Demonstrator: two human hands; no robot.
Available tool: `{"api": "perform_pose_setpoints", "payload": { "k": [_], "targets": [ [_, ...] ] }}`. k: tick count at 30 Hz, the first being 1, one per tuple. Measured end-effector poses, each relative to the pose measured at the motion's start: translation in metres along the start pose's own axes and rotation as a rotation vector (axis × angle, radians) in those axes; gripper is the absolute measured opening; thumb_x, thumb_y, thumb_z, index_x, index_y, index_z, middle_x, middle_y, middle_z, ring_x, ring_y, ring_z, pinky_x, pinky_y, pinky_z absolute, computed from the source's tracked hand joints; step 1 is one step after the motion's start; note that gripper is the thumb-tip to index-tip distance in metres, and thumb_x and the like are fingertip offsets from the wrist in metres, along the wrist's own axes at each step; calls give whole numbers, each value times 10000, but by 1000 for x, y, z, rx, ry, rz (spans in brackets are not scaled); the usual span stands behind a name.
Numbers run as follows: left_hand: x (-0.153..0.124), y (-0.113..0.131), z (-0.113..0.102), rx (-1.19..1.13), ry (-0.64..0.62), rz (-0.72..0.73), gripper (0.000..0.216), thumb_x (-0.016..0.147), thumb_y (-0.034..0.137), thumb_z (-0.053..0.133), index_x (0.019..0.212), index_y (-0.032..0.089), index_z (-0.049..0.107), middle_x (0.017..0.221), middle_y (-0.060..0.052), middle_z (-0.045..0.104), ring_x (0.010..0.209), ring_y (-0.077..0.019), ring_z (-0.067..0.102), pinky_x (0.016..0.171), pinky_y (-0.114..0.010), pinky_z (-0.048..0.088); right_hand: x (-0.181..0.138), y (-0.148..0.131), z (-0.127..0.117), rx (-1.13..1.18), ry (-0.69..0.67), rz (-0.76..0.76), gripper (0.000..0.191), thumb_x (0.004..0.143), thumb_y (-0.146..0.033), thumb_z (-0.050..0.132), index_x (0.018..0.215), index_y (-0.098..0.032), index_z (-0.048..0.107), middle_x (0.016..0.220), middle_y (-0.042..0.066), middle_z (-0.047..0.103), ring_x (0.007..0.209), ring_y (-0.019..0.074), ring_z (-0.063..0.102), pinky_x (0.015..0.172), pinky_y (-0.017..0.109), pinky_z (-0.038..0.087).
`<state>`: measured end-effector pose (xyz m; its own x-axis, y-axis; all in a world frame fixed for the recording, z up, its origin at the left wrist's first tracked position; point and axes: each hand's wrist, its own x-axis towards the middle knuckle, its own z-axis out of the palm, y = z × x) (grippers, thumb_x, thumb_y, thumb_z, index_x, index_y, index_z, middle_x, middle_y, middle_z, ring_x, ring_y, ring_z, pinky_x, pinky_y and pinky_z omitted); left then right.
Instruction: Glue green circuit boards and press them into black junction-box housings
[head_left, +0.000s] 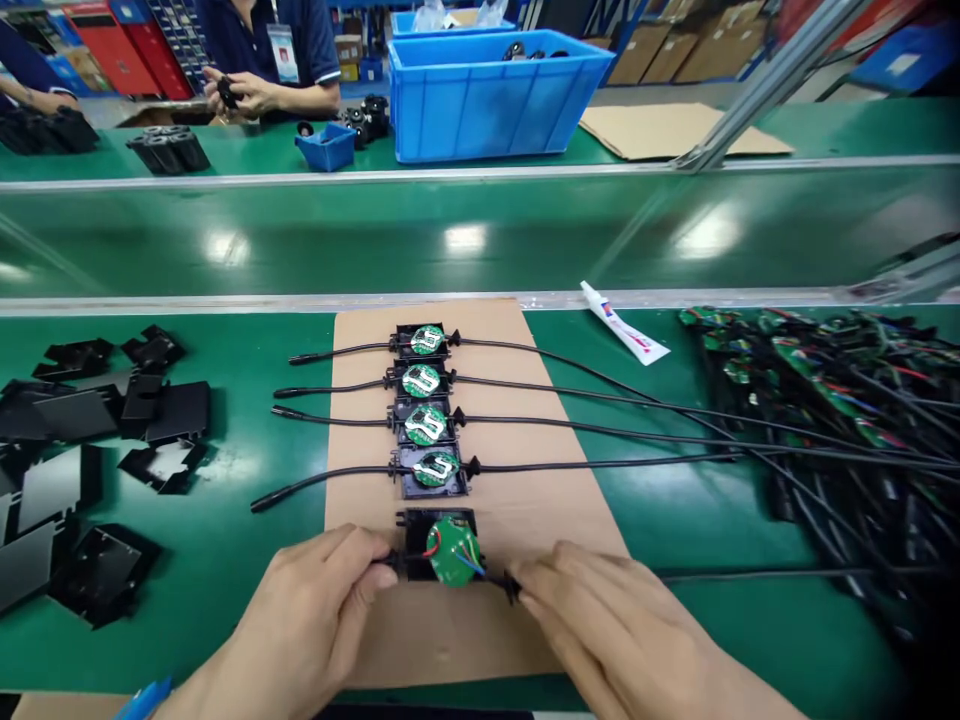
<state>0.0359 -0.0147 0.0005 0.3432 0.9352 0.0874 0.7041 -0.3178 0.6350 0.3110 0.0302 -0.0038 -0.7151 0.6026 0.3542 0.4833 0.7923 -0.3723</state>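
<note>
A round green circuit board [454,551] with red, blue and yellow wires lies over a square black plastic housing [417,522] on the cardboard sheet. At its left side, my left hand [319,600] pinches the short black cable where it meets the housing. My right hand [615,620] is closed around the longer black cable [750,574] near its strain relief [511,586], right of the board. Beyond, several similar housings form a column, each holding a green board with a white pattern, such as the nearest assembled unit [435,470]. Their cables extend to both sides.
Loose black housings [67,400] lie at the left. Wired boards and cables [825,390] are heaped at the right. A white tube [624,322] lies beyond the cardboard [450,640]. Across the line stand a large blue bin [491,105] and a person [270,60] handling a black part.
</note>
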Motion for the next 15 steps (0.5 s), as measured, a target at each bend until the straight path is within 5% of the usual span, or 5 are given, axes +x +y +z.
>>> {"api": "perform_pose_setpoints", "payload": {
  "k": [5,15],
  "targets": [
    [6,0,7,99,-32,-22,176,970,211,359,930,216,530,745,-10,646,604,-171,631,533,-255,467,11,-19,-10,-26,-165,1,263,862,-42,403,980,-176,596,776,26,641,688,167,598,556,286,435],
    [20,-3,4,177,-232,-104,227,947,205,334,917,211,560,777,-39,654,641,-220,648,545,-319,503,48,-12,-3,-109,-367,-38,205,687,-39,503,805,-197,557,716,5,591,598,173,519,479,309,268]
  ]
}}
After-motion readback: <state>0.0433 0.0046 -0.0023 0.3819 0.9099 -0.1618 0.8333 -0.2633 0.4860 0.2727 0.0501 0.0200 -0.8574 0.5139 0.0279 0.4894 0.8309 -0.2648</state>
